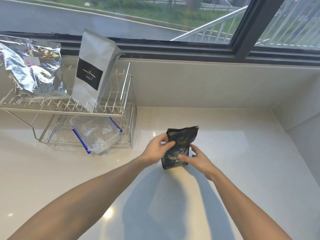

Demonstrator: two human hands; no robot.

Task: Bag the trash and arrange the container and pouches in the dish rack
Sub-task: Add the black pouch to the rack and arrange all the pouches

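overhead, a pale countertop (225,153) runs under a wide window (155,18). at left stands a two-tier wire dish rack (128,87). its upper tier holds a crumpled silver foil pouch (31,66) and an upright white pouch (93,70) with a black label. a clear container (95,134) with blue clips sits on the lower tier. well apart to the right, a black pouch (181,141) stands on the counter, the left hand (155,148) gripping its left edge and the right hand (197,160) closed on its lower front.
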